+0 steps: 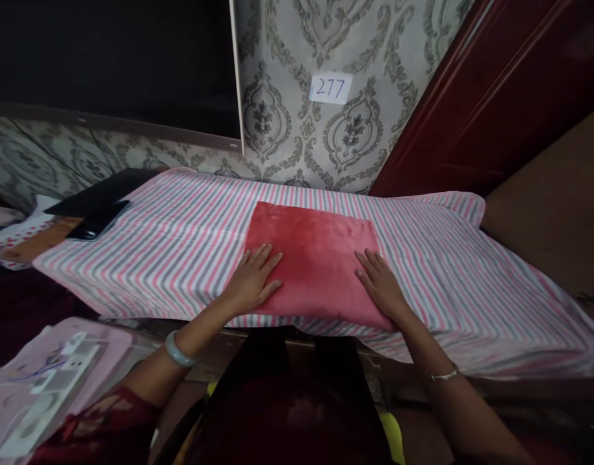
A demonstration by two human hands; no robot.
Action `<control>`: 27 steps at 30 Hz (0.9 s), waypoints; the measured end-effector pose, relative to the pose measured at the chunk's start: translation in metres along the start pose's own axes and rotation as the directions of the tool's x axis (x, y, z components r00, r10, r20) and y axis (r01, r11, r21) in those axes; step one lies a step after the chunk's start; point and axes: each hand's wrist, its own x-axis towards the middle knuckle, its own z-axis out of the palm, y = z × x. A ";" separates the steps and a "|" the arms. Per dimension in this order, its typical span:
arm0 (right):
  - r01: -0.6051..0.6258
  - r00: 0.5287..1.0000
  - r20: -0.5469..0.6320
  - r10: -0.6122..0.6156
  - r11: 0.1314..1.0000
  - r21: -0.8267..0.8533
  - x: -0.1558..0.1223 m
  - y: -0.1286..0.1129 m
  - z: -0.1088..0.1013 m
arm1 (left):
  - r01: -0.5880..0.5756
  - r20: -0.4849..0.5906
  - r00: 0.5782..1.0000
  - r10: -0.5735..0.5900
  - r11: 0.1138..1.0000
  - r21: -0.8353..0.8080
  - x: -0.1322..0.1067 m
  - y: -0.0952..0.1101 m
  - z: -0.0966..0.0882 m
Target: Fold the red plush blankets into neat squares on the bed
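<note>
A red, plush-looking cloth (316, 271) lies flat as a rough rectangle on a striped tablecloth (180, 239) of pink, grey and white. My left hand (253, 278) rests on the cloth's left edge, fingers spread and pointing away from me. On the right edge lies my right hand (380, 283), also flat, its fingers a little apart. Nothing is gripped in either hand. Whether the cloth is folded in layers, I cannot tell.
A large dark television screen (112, 64) stands at the back left. Dark flat items and a black remote-like object (97, 221) lie at the table's left end. Lower left, a power strip (64, 368) sits on a pink surface. A dark red wooden panel (476, 97) leans in at right.
</note>
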 end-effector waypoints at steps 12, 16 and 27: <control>-0.037 0.998 -0.045 0.043 0.991 0.128 -0.001 -0.008 0.004 | -0.006 -0.025 1.000 0.005 0.999 -0.035 0.002 -0.013 0.009; -0.028 0.997 -0.066 0.042 0.979 0.201 -0.012 -0.003 0.001 | -0.041 -0.062 0.997 0.036 0.996 -0.076 -0.010 -0.021 0.006; 0.170 0.971 -0.196 -0.135 0.970 0.175 -0.105 0.002 -0.006 | -0.284 -0.330 0.887 0.322 0.945 0.160 -0.065 -0.067 0.026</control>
